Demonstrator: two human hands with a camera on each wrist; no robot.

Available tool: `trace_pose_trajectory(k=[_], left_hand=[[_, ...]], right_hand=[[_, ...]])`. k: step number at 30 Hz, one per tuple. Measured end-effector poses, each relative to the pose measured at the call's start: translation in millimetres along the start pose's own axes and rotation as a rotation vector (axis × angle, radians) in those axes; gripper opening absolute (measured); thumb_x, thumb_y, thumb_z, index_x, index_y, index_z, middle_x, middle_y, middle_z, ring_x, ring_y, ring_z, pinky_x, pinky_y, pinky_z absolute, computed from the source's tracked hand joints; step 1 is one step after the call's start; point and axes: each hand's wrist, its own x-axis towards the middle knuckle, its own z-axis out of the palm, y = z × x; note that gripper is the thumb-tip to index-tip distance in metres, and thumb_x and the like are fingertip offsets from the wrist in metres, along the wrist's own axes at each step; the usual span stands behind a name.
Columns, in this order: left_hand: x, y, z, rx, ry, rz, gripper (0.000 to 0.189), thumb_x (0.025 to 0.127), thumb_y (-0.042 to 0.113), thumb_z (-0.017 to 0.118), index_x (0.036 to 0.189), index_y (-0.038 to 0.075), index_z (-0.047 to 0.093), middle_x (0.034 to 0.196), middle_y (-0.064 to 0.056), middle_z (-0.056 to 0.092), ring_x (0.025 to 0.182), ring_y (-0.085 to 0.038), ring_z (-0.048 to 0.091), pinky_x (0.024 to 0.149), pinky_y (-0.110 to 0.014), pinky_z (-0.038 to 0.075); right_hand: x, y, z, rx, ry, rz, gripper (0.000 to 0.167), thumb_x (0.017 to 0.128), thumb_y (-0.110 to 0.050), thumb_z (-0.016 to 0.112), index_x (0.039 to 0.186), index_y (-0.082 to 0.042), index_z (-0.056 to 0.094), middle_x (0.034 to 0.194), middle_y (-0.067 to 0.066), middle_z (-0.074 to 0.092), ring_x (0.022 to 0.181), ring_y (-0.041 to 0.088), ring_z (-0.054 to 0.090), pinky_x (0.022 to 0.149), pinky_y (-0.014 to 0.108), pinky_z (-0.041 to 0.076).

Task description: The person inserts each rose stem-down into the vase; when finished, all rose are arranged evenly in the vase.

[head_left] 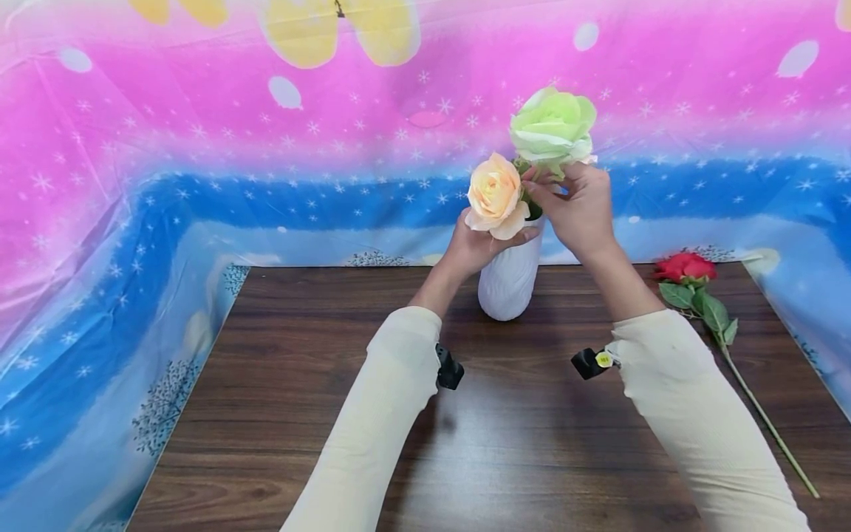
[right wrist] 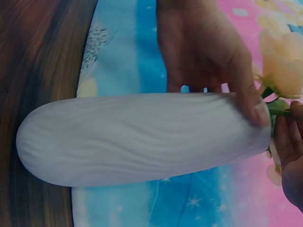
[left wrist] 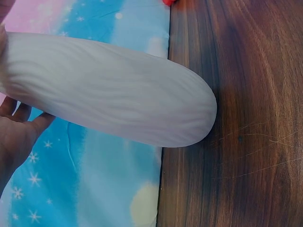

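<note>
A white ribbed vase (head_left: 507, 284) stands near the back of the table, and my left hand (head_left: 468, 247) grips it just below the mouth. In the right wrist view the left thumb (right wrist: 255, 111) lies across the near side of the vase, with fingers behind it. A peach rose (head_left: 495, 193) leans out of the mouth toward the left, over the left hand. Above the mouth, my right hand (head_left: 581, 207) pinches a green stem (right wrist: 280, 112) under a pale green rose (head_left: 553, 125). The lower stems are hidden inside the vase.
A red rose (head_left: 686, 267) with leaves and a long stem lies on the right side of the brown wooden table (head_left: 299, 414). A pink and blue patterned cloth (head_left: 199, 148) hangs behind and around the table. Small black cameras sit at both wrists.
</note>
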Motion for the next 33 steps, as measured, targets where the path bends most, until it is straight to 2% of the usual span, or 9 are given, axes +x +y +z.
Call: trace_pose_trajectory(k=[4, 8, 10, 13, 16, 21, 25, 30, 33], left_hand=[[0.9, -6.0, 1.1, 0.015, 0.034, -0.063, 0.069, 0.084, 0.003, 0.080, 0.146, 0.004, 0.048, 0.145, -0.014, 0.057, 0.133, -0.026, 0.056, 0.102, -0.024, 0.051], [0.4, -5.2, 1.2, 0.048, 0.054, -0.113, 0.067, 0.083, 0.010, 0.084, 0.142, 0.008, 0.052, 0.140, -0.011, 0.060, 0.125, -0.022, 0.060, 0.095, -0.025, 0.054], [0.7, -4.8, 0.9, 0.047, 0.052, -0.105, 0.068, 0.082, 0.009, 0.083, 0.142, 0.008, 0.051, 0.140, -0.011, 0.059, 0.125, -0.021, 0.059, 0.096, -0.025, 0.054], [1.1, -5.5, 0.4, 0.027, 0.038, -0.069, 0.069, 0.083, 0.005, 0.082, 0.143, 0.006, 0.049, 0.141, -0.013, 0.057, 0.127, -0.021, 0.057, 0.098, -0.025, 0.053], [1.2, -6.6, 0.2, 0.010, 0.019, -0.038, 0.070, 0.083, 0.002, 0.081, 0.144, 0.004, 0.047, 0.143, -0.014, 0.057, 0.129, -0.022, 0.057, 0.100, -0.024, 0.052], [1.7, -6.6, 1.1, -0.055, 0.004, -0.094, 0.069, 0.085, 0.003, 0.079, 0.146, 0.006, 0.048, 0.145, -0.012, 0.056, 0.128, -0.019, 0.057, 0.098, -0.025, 0.054], [3.2, -5.5, 1.0, -0.037, 0.004, -0.120, 0.068, 0.085, 0.005, 0.080, 0.145, 0.007, 0.048, 0.144, -0.011, 0.056, 0.128, -0.017, 0.056, 0.099, -0.024, 0.053], [2.1, 2.5, 0.0, 0.026, 0.002, -0.042, 0.067, 0.085, 0.004, 0.079, 0.143, 0.002, 0.046, 0.141, -0.015, 0.055, 0.129, -0.023, 0.055, 0.103, -0.024, 0.050], [-0.9, 11.0, -1.0, 0.021, -0.007, -0.022, 0.066, 0.085, 0.000, 0.077, 0.143, -0.001, 0.045, 0.141, -0.019, 0.054, 0.130, -0.027, 0.054, 0.105, -0.025, 0.049]], right_hand=[[-0.9, 4.3, 0.7, -0.049, -0.042, 0.086, 0.021, 0.091, 0.002, 0.071, 0.111, 0.008, 0.074, 0.100, -0.010, 0.075, 0.094, -0.013, 0.065, 0.087, 0.015, 0.057], [-1.2, 5.0, -0.6, -0.120, -0.081, 0.104, 0.028, 0.092, -0.001, 0.070, 0.119, 0.004, 0.073, 0.115, 0.015, 0.076, 0.096, -0.019, 0.061, 0.093, 0.025, 0.059], [-0.7, 4.8, -1.2, -0.121, -0.098, 0.093, 0.031, 0.092, -0.001, 0.070, 0.123, 0.003, 0.071, 0.119, 0.020, 0.074, 0.097, -0.019, 0.062, 0.094, 0.025, 0.059], [-0.5, 4.1, -2.4, -0.055, -0.115, 0.105, 0.036, 0.092, -0.002, 0.071, 0.127, 0.002, 0.068, 0.123, 0.018, 0.074, 0.102, -0.012, 0.066, 0.094, 0.021, 0.058], [-1.6, 3.4, -3.7, 0.053, -0.110, 0.135, 0.040, 0.091, -0.002, 0.072, 0.131, 0.001, 0.066, 0.121, 0.005, 0.075, 0.108, -0.004, 0.069, 0.096, 0.020, 0.056], [-3.3, 1.4, -5.3, 0.126, -0.114, 0.171, 0.042, 0.091, 0.000, 0.072, 0.131, 0.001, 0.064, 0.117, -0.008, 0.073, 0.108, -0.001, 0.070, 0.096, 0.020, 0.056], [-2.8, -2.2, -5.5, 0.045, -0.111, 0.217, 0.038, 0.090, -0.004, 0.075, 0.127, 0.001, 0.069, 0.112, -0.004, 0.077, 0.098, -0.006, 0.071, 0.092, 0.019, 0.057], [-0.8, -9.2, -5.2, -0.099, -0.133, 0.276, 0.034, 0.089, -0.011, 0.078, 0.122, -0.003, 0.074, 0.113, 0.013, 0.077, 0.094, -0.005, 0.072, 0.092, 0.023, 0.059], [0.3, -11.6, -4.3, -0.130, -0.142, 0.297, 0.034, 0.088, -0.012, 0.079, 0.120, -0.004, 0.075, 0.111, 0.012, 0.077, 0.097, 0.000, 0.074, 0.093, 0.026, 0.059]])
